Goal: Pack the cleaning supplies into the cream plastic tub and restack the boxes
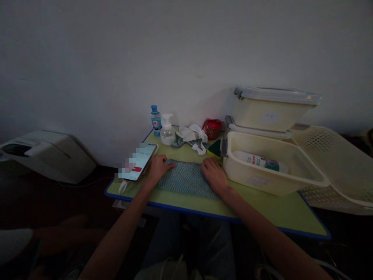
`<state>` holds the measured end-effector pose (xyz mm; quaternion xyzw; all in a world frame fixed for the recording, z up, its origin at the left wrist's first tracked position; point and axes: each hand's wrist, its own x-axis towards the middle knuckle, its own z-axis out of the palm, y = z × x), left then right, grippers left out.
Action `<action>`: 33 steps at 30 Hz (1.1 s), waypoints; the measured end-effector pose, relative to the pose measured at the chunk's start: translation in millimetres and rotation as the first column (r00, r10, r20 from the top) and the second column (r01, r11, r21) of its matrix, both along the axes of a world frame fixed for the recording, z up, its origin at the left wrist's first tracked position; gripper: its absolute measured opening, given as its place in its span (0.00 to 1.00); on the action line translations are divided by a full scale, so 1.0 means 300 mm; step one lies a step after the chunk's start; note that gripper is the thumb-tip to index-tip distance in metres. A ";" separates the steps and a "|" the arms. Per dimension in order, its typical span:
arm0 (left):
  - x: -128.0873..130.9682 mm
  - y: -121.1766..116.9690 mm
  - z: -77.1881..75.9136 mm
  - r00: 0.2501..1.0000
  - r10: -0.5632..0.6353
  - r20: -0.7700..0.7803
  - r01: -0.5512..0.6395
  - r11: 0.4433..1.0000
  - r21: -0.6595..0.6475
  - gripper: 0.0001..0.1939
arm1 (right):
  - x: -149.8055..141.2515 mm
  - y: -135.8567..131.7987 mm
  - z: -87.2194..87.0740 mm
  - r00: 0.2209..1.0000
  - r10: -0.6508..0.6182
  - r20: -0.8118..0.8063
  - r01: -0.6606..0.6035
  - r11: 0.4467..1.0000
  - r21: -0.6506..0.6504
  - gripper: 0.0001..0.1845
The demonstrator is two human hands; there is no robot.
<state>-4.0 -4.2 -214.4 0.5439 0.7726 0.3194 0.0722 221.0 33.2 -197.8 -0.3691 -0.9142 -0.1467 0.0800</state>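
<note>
A blue-grey patterned cloth [186,179] lies spread as a flat rectangle near the table's front edge. At its far left corner, my left hand [158,168] has thumb and fingers closed on the edge. My right hand [215,175] lies on the right side of the cloth, palm down, with its fingers stretched over the far right corner. The underside of that hand is hidden. To the left of my left hand sits a phone [142,159] with a lit screen. A yellow and green sponge [215,149] is just beyond my right hand.
The green table [262,210] has a blue rim. Along its back stand a blue bottle [156,122], a pump bottle [167,134], crumpled cloths [190,134] and a red woven container [212,129]. An open bin [262,181] holding a spray can [259,161] and lidded boxes [271,112] occupy the right.
</note>
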 end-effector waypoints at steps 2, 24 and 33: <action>0.006 -0.007 0.002 1.000 -0.001 -0.007 0.001 1.000 0.010 0.21 | 0.015 0.004 -0.006 0.999 -0.020 -0.027 0.019 0.999 -0.028 0.11; -0.001 -0.084 -0.012 0.998 0.039 0.050 -0.042 0.997 0.070 0.12 | 0.023 0.016 -0.028 0.980 -0.157 -0.122 0.127 0.966 -0.225 0.11; 0.007 -0.089 0.003 0.996 0.077 0.032 -0.080 0.992 0.102 0.12 | 0.031 -0.026 0.010 0.985 -0.165 -0.054 0.148 0.961 -0.232 0.09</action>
